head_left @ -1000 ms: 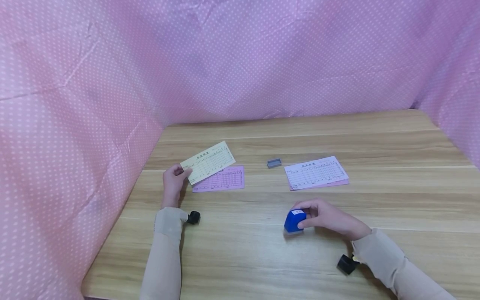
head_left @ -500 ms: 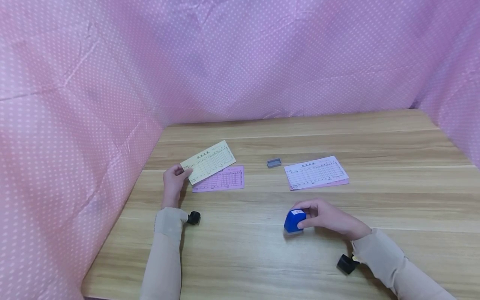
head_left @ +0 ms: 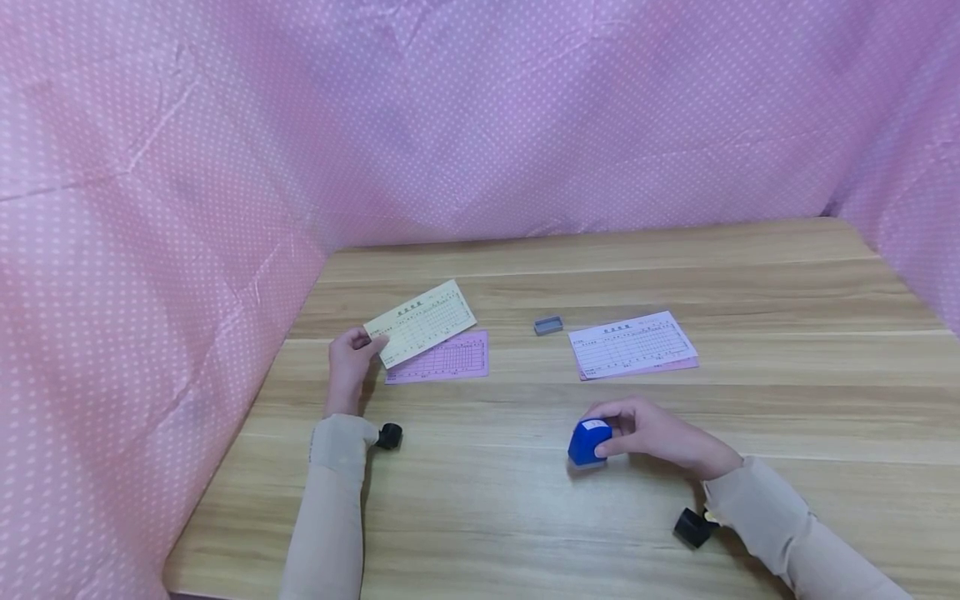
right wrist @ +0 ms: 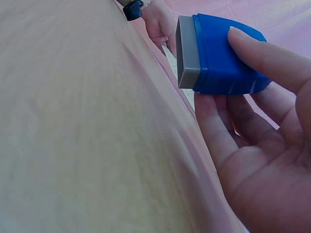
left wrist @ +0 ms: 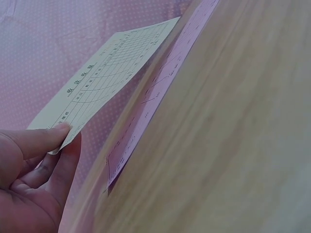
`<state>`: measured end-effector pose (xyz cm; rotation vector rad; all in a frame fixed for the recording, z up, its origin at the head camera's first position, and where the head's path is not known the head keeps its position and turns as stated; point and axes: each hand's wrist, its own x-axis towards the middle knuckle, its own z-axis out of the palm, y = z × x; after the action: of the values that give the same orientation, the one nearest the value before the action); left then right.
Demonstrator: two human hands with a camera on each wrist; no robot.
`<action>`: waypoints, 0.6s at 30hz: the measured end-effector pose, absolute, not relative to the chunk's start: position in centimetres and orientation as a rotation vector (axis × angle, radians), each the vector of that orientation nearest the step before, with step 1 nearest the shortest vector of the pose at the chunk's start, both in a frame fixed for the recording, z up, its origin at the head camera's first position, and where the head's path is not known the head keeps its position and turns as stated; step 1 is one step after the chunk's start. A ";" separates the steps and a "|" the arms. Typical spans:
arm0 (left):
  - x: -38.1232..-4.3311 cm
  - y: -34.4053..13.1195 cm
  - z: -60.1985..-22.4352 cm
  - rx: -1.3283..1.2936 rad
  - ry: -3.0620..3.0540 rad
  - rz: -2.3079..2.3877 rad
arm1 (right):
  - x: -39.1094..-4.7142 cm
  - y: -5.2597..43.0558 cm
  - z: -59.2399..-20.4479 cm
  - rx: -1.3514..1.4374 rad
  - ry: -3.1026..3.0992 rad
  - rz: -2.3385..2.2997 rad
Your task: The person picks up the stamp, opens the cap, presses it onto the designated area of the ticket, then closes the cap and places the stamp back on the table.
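Note:
My left hand (head_left: pixel 349 360) pinches the lower left corner of a yellow receipt slip (head_left: pixel 422 321) between thumb and fingers. In the left wrist view the slip (left wrist: pixel 109 73) is raised off the table, above a pink receipt slip (left wrist: pixel 146 111) that lies flat. My right hand (head_left: pixel 648 435) grips a blue self-inking stamp (head_left: pixel 588 443) by its sides, near the front of the table. Seen from the right wrist, the stamp's grey base (right wrist: pixel 188 53) faces the tabletop and is apart from it.
A small grey stamp cap (head_left: pixel 548 326) lies open side up at mid-table. To its right, a white receipt slip (head_left: pixel 633 343) overlaps another pink slip (head_left: pixel 678 365). Pink dotted cloth (head_left: pixel 525 117) hangs around the wooden table (head_left: pixel 480 500). A black camera sits on each wrist.
My left hand has shifted slightly to the right with the yellow slip, which is also a little farther up the view. The right hand and stamp stay put.

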<state>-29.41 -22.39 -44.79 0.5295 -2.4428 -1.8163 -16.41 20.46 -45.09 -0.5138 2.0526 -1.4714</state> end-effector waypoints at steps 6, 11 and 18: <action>-29.4 -22.2 -44.6 0.515 -2.449 -1.830 | -16.4 20.5 -45.0 -0.522 2.053 -1.470; -29.5 -22.1 -44.6 0.538 -2.480 -1.832 | -16.4 20.5 -45.0 -0.526 2.051 -1.471; -29.3 -21.8 -44.4 0.522 -2.497 -1.839 | -16.4 20.4 -45.1 -0.526 2.061 -1.464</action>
<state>-29.32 -21.83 -44.43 0.5218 -2.4971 -1.8385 -16.36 20.41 -45.05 -0.5255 2.0612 -1.4642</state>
